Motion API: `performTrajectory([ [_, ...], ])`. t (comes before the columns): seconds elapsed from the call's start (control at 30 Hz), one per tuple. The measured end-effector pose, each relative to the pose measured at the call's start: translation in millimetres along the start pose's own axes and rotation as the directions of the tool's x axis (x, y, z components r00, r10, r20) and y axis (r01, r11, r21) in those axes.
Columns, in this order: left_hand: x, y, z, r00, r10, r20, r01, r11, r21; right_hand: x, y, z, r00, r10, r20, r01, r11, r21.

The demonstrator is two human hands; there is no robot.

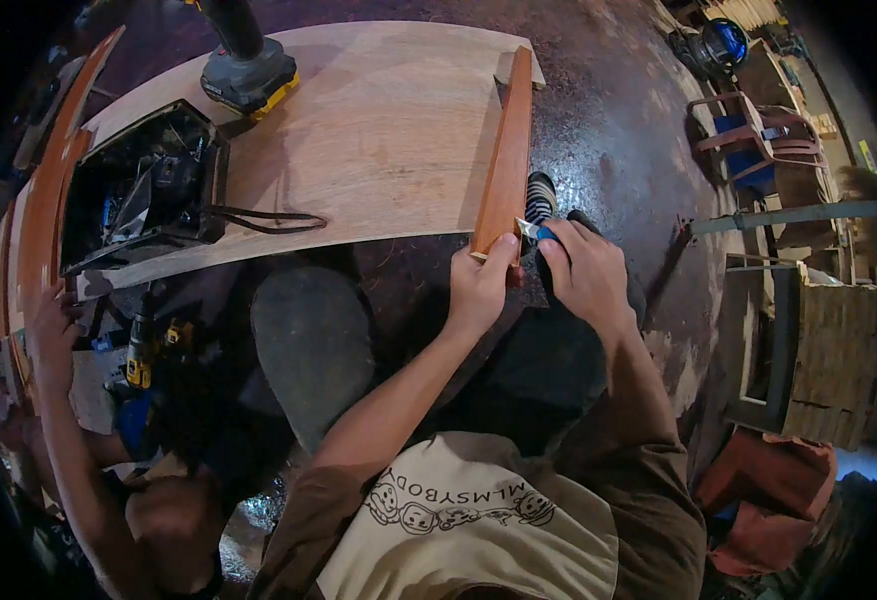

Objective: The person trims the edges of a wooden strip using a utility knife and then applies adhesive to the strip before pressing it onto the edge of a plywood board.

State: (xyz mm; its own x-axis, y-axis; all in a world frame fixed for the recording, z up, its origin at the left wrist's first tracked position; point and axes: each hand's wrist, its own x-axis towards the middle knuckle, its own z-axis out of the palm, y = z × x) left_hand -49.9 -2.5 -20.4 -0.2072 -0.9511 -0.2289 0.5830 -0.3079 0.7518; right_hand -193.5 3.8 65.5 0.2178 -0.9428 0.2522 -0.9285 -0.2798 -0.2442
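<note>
My left hand (481,290) is closed around the near end of a long reddish-brown wooden strip (509,165). The strip's far end lies over the right edge of a pale plywood panel (379,120). In my right hand (591,268) is a small blue-handled utility knife (546,233), its light blade against the strip's right side just beyond my left thumb. My fingers hide most of the knife's handle.
A black open toolbox (144,190) with a dangling strap and a cordless drill (247,75) stand on the panel. At left, a co-worker's hand (52,325) touches reddish boards (51,220). A wooden stool (759,135) and a cabinet (819,350) are at right.
</note>
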Motion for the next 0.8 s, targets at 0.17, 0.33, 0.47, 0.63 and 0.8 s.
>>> performTrajectory([
  [0.17,0.7,-1.4,-0.4,1.000,0.011,0.017,-0.011,1.000,-0.021,3.3,2.5,1.6,1.000,0.004,-0.001,-0.004,1.000,-0.006],
  [0.33,0.2,-0.5,0.9,1.000,-0.014,0.002,0.014,0.999,-0.043,4.4,2.8,2.2,1.000,0.002,-0.015,-0.002,1.000,-0.016],
  [0.47,-1.1,1.4,2.8,0.999,-0.031,-0.024,0.030,0.999,-0.030,5.2,4.3,2.7,1.000,-0.004,-0.018,0.004,1.000,-0.019],
  [0.63,-1.4,1.7,2.0,1.000,-0.018,-0.012,0.018,1.000,-0.011,5.9,5.1,4.5,0.999,-0.008,-0.046,0.007,1.000,-0.016],
  [0.8,0.3,-1.5,-1.3,1.000,-0.011,0.017,0.011,1.000,-0.005,6.9,8.0,8.4,0.997,-0.023,-0.077,0.022,1.000,-0.014],
])
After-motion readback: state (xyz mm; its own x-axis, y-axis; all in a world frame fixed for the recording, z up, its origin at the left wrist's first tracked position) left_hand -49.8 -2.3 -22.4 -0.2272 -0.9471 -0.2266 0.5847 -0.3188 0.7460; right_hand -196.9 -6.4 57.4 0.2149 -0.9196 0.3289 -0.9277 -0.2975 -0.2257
